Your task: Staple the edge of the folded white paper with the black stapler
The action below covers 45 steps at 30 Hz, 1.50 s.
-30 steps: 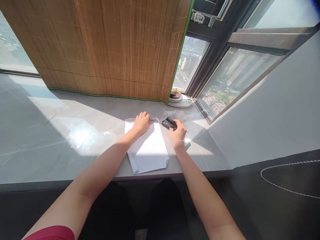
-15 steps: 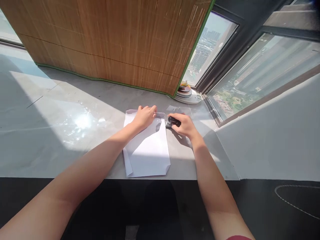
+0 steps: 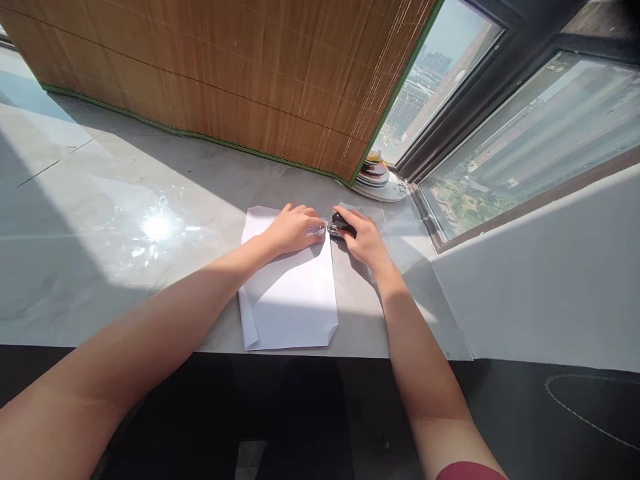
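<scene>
A white paper sheet point(image 3: 295, 300) lies on the grey counter, its lower left edge folded over and its lower right corner turned up. My left hand point(image 3: 295, 228) rests across the top of the paper, fingers closed around a small clear plastic piece point(image 3: 316, 231) at the right edge. My right hand point(image 3: 365, 237) is wrapped round a black stapler point(image 3: 343, 225), whose metal jaw end meets the clear piece beside the paper's upper right edge. Whether the jaws are on the paper or only on the plastic, I cannot make out.
A bamboo blind point(image 3: 225, 73) with green edging hangs behind the counter point(image 3: 175, 287). Stacked plates point(image 3: 377, 180) sit in the corner by the window frame point(image 3: 450, 107). A white wall point(image 3: 540, 280) borders the right side. Some clear film point(image 3: 350, 205) lies behind my right hand.
My right hand has brought the stapler up and left to the paper's upper right edge. My left hand has slid right, its fingers now on the clear plastic piece.
</scene>
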### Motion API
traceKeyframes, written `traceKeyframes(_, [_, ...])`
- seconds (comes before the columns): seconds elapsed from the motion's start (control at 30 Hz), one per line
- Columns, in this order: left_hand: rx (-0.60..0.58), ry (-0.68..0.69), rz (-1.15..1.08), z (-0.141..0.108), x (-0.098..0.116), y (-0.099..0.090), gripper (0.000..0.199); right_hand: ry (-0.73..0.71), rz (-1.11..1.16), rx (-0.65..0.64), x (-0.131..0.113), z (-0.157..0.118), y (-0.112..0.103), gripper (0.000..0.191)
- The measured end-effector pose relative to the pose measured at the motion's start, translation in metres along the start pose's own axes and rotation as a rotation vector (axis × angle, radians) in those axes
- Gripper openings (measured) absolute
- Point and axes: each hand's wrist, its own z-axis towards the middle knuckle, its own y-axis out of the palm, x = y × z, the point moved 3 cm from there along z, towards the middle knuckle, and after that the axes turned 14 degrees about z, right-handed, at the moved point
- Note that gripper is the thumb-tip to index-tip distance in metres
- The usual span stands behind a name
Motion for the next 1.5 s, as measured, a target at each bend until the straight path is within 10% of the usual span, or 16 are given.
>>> traceKeyframes(1.5, [-0.064,0.011,0.012,0.000,0.009,-0.007,0.025,0.007,0.005,-0.053,-0.007,0.006,0.007,0.043])
